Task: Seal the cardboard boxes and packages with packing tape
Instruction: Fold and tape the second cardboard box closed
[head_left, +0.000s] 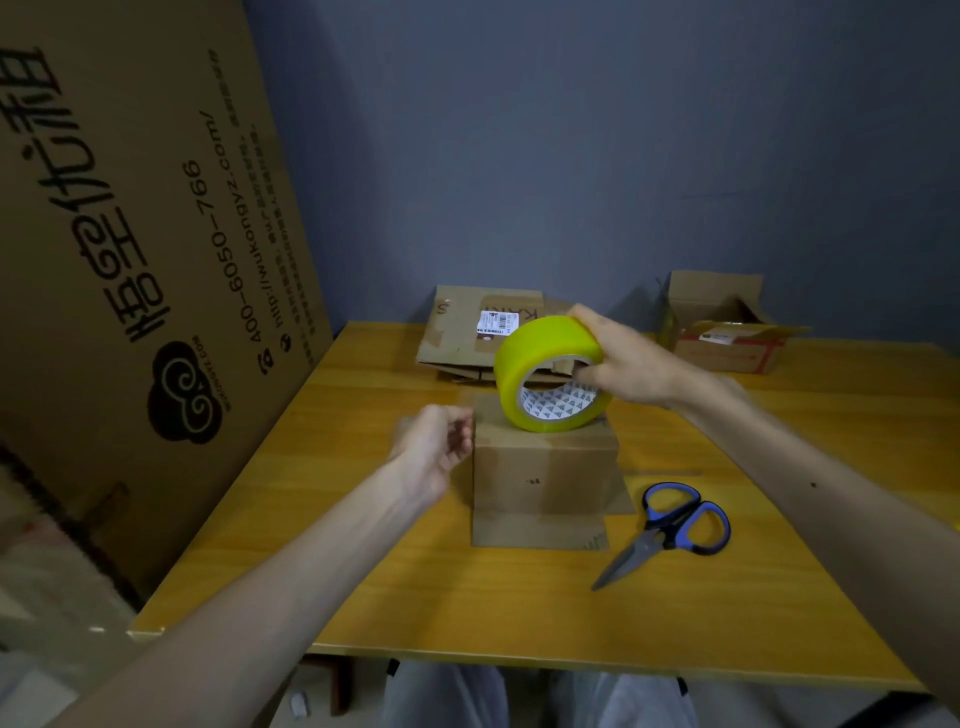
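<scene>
While the right hand (631, 364) clamps the tape roll (550, 374) over the small box (543, 467) on the table (467, 597), the left hand (436, 447) curls beside its top edge; whether it pinches anything I cannot tell. Unroll taut and centred.

— How's the light?
— Dim and flat. The wall (623, 130) turns grey-blue and is darker toward the top. The table (467, 597) has a dull sheen, and the tape (524, 358) is the one bright spot.
— Shadows?
— Faint and soft, as under the scissors (670, 525).
— Sharpness?
— The left hand (436, 447) is smeared by motion blur. The wide lens bows the edges, and the lower left corner is hazy.
</scene>
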